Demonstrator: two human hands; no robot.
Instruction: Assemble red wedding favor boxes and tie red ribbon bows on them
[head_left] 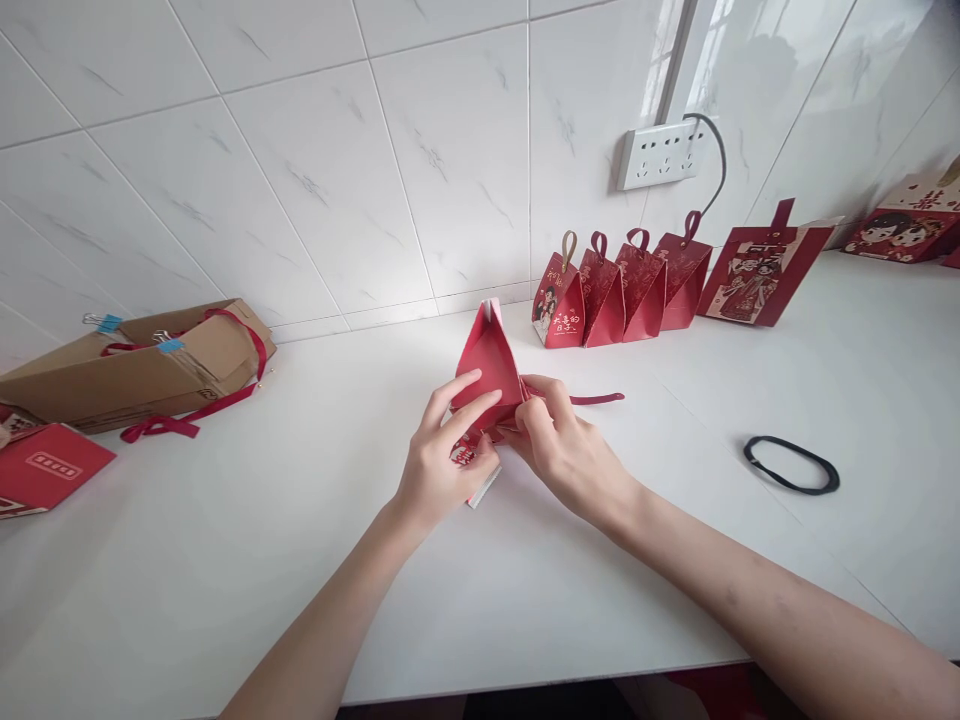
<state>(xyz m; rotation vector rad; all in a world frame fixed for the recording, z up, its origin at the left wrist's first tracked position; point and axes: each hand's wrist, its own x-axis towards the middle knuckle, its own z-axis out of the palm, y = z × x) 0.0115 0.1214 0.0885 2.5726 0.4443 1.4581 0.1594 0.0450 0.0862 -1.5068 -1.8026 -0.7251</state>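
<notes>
A small red gift box (487, 362) with a peaked, triangular side stands tilted in both my hands over the white table. My left hand (444, 455) grips it from the left, fingers on the red side panel and thumb underneath near a printed flap. At the right edge, my right hand (564, 440) has its fingers bent and closed on the box. A dark red ribbon strap (598, 399) sticks out to the right from behind the right hand. What lies directly under the right fingertips is hidden.
Several finished-looking red gift boxes (601, 300) with ribbon loops stand along the tiled wall. A flat red bag (757, 275) leans beside them. On the left are a cardboard box (150, 365) with clips and ribbon and a red box (60, 465). A black band (792, 466) lies right.
</notes>
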